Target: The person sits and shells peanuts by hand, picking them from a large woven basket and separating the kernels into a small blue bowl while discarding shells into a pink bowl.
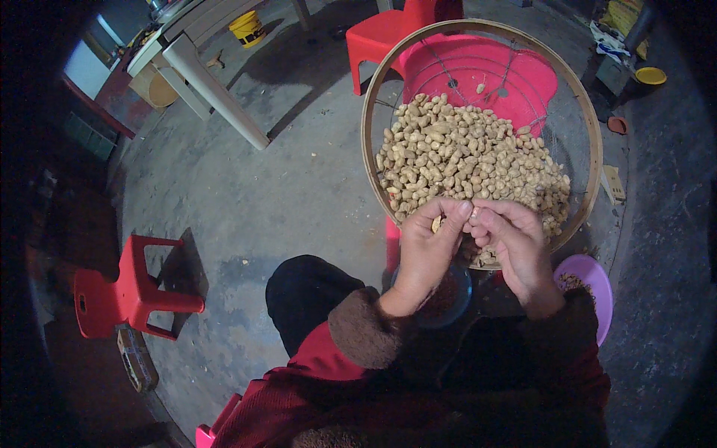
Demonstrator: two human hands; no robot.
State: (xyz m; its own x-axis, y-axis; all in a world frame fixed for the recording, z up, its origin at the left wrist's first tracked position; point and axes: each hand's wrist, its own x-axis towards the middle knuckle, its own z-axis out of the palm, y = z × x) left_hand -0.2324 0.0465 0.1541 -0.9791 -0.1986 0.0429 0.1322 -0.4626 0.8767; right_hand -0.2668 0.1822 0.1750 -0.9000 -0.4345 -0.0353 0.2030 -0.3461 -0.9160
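Note:
A round sieve point(592, 134) with a wooden rim and mesh bottom holds a large heap of unshelled peanuts point(465, 151). Over its near edge, my left hand point(430, 241) and my right hand point(515, 241) meet with thumbs and fingertips pinched together. Between the fingertips is a small peanut piece point(475, 213), mostly hidden by them. Another peanut point(436, 224) shows beside the left thumb. Beneath my wrists stands a bowl point(466, 297) with reddish kernels, partly covered by the left hand. To the right is a purple basin point(603, 302) with brownish bits in it.
The sieve rests over a pink plastic chair point(482, 61). A red chair point(381, 35) stands behind it, another red chair point(134, 285) at the left. A white table leg point(215, 92), a yellow bucket point(246, 29) and a yellow lid point(651, 75) are farther off.

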